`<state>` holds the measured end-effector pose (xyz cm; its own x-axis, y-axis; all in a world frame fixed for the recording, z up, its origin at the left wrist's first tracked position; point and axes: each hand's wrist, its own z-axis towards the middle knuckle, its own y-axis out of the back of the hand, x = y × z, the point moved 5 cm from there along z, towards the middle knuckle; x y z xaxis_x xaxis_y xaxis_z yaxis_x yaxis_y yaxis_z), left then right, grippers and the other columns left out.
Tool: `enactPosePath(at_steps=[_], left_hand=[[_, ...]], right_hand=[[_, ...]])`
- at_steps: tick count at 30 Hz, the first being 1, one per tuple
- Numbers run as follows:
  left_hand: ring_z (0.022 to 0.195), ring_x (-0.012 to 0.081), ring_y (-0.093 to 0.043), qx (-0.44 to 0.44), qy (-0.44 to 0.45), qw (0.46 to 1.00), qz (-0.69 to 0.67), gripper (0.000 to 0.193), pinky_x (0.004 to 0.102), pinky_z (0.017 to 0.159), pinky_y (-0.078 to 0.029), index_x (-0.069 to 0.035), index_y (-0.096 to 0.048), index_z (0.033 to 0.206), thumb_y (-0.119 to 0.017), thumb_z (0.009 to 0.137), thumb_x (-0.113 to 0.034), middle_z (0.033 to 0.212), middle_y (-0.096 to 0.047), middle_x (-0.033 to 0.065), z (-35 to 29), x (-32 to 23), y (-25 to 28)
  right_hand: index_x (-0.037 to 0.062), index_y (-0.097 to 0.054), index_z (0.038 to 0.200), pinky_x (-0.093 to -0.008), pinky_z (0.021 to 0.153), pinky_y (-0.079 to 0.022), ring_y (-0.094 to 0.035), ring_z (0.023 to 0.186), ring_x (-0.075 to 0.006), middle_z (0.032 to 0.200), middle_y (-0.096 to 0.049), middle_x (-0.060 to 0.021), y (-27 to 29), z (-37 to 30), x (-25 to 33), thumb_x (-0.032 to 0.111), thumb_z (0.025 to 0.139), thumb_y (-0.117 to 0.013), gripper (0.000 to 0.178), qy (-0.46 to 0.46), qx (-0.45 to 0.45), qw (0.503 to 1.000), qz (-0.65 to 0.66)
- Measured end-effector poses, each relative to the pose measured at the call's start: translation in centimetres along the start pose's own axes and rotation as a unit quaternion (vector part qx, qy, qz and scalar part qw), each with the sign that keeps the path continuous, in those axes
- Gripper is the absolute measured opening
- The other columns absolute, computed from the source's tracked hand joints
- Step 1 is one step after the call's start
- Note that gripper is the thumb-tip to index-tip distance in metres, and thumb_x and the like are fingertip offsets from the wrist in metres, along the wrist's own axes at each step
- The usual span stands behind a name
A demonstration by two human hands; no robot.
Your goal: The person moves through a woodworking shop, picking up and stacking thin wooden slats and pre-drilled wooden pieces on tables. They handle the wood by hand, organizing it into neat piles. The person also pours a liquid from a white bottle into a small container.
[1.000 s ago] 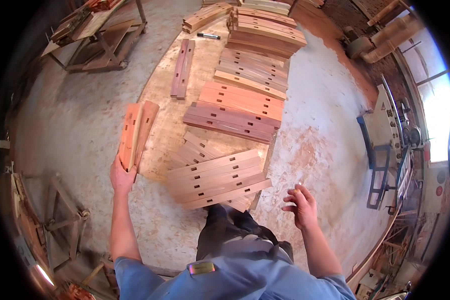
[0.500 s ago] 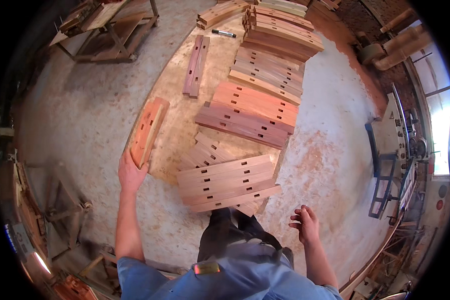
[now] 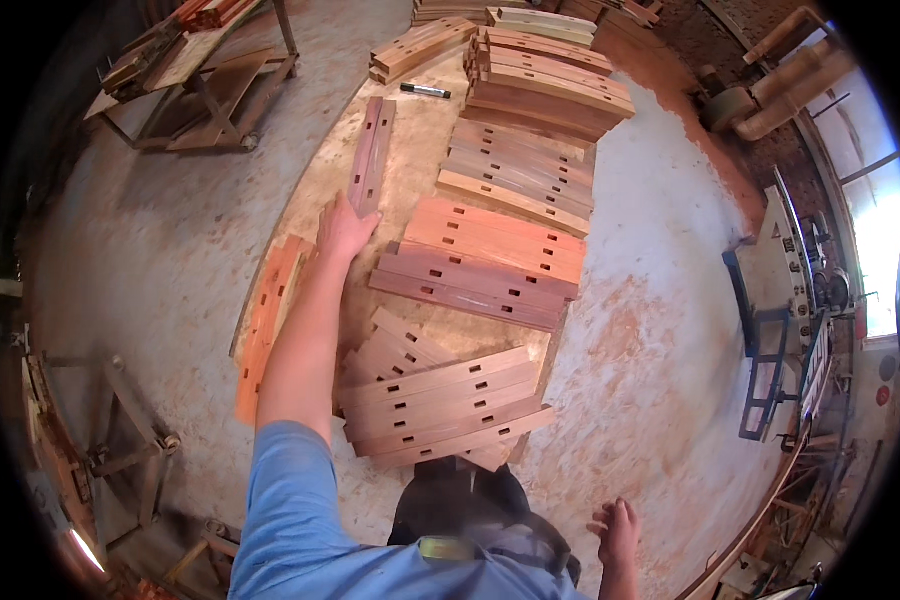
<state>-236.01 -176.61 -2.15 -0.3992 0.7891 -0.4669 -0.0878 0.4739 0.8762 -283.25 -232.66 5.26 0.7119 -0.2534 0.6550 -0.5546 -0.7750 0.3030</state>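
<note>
Slat stacks (image 3: 495, 234) crowd the right of the bench (image 3: 410, 140), marker (image 3: 425, 91) beyond, left forearm (image 3: 305, 345) partly over the orange slats (image 3: 263, 335) at the left edge. All wood is long, straight-sided, slotted with dark rectangles. Left hand (image 3: 346, 230) grasps the near end of the purplish slat pair (image 3: 372, 150), bench's left half; right hand (image 3: 618, 530) released, fingers loosely curled.
</note>
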Motion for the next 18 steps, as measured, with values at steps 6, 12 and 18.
enactPosePath(at_steps=[6, 12, 18], left_hand=[[0.115, 0.0371, -0.054, 0.014, 0.025, 0.995, 0.093, 0.081, 0.0427, 0.097, -0.046, 0.007, -0.036, 0.135, -0.071, 0.077, -0.036, 0.122, -0.056, 0.0254, 1.3, -2.8, -1.3], [0.101, 0.0280, -0.061, 0.074, 0.079, 0.928, -0.358, 0.054, 0.0411, 0.087, -0.051, 0.002, -0.046, 0.128, -0.060, 0.084, -0.026, 0.116, -0.061, 0.0182, 0.6, -0.1, -0.5], [0.095, 0.0248, -0.063, 0.176, 0.150, 0.646, -0.727, 0.046, 0.0373, 0.076, -0.053, 0.001, -0.050, 0.127, -0.051, 0.088, -0.023, 0.110, -0.062, 0.0157, -9.0, 4.5, 1.0]], right_hand=[[0.0000, -0.049, 0.117, -0.0336, 0.051, -0.058, -0.063, 0.071, -0.0188, 0.093, -0.057, -0.0099, 3.4, -2.3, -3.0, 0.025, 0.096, -0.052, 0.033, -0.030, -0.071, 0.997, 0.026], [0.0001, -0.050, 0.118, -0.0335, 0.052, -0.057, -0.062, 0.072, -0.0186, 0.092, -0.057, -0.0096, 2.6, -1.1, -1.9, 0.027, 0.096, -0.053, 0.035, -0.024, -0.058, 0.998, 0.013], [-0.0018, -0.051, 0.121, -0.0318, 0.058, -0.055, -0.061, 0.078, -0.0181, 0.097, -0.058, -0.0109, -0.7, 1.9, 3.6, 0.029, 0.096, -0.054, 0.040, 0.041, 0.005, 0.999, -0.020]])
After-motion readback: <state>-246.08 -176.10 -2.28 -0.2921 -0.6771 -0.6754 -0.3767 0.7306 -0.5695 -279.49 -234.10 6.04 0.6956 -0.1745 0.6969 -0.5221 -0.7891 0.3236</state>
